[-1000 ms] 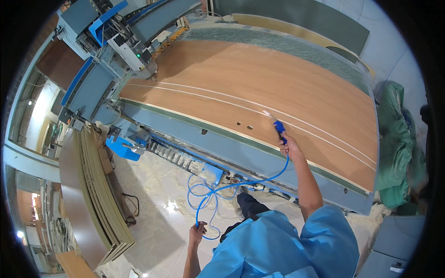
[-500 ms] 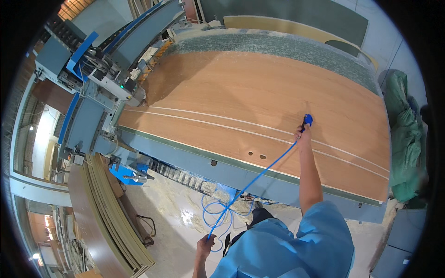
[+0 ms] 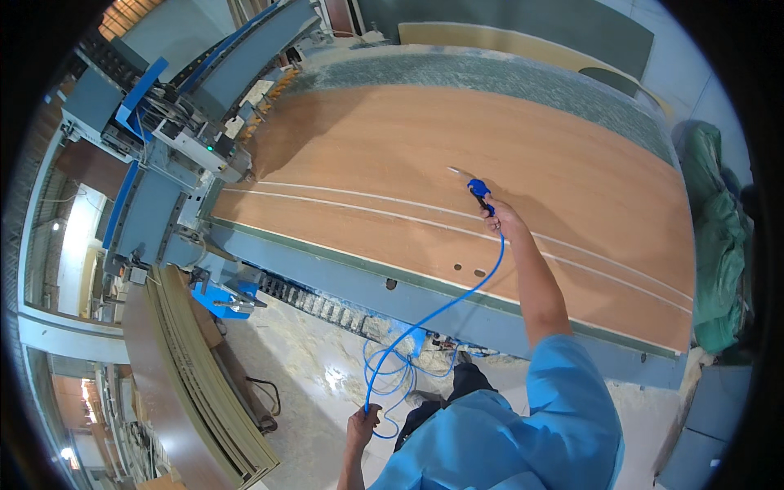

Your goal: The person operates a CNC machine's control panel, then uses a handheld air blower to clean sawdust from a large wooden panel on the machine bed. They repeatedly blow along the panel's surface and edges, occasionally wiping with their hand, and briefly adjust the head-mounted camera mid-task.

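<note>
My right hand (image 3: 501, 216) is gripping the blue air gun (image 3: 478, 189) over the board (image 3: 392, 147), the nozzle (image 3: 459, 171) pointing ahead-left of that hand. My left hand (image 3: 363, 425), well apart and nearer me, is closing around the hose (image 3: 441, 309). Panels (image 3: 204, 384) are resting left of it.

We list, on the table (image 3: 343, 278): one panel (image 3: 367, 139), along the near edge; gantry (image 3: 155, 204) across the left end. Above the panel, about its middle: air gun (image 3: 479, 192), in the right hand (image 3: 502, 219). Before the near edge: left hand (image 3: 362, 425), around the hose (image 3: 433, 316). Off the near-left corner: board stack (image 3: 188, 367). Beyond the right edge: sheeting bundle (image 3: 714, 237).
</note>
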The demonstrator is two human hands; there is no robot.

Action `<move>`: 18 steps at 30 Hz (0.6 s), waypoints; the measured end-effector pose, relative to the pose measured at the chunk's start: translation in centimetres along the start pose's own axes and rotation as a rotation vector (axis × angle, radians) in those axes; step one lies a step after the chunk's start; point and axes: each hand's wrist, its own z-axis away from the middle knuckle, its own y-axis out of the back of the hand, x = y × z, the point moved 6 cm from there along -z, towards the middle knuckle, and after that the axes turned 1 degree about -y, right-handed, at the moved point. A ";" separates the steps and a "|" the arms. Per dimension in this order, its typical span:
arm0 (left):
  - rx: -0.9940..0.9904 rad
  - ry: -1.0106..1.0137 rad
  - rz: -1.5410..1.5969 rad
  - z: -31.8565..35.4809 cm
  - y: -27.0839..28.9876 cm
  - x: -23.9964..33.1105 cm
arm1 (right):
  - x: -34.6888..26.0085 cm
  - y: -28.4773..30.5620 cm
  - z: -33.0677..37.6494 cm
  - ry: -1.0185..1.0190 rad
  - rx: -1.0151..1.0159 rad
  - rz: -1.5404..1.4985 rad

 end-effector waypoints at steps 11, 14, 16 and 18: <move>-0.063 -0.215 -0.351 1.4 0.4 -6.7 | 14.4 21.1 32.2 0.024 0.224 0.030; -0.032 -0.194 -0.382 0.5 3.5 -10.7 | 19.2 20.9 36.3 -0.052 0.269 0.032; 0.047 -0.211 -0.376 0.1 6.3 -13.6 | 21.6 19.6 37.1 -0.129 0.284 0.025; 0.129 -0.257 -0.353 -0.1 9.5 -15.3 | 22.6 16.0 35.4 -0.088 0.190 0.097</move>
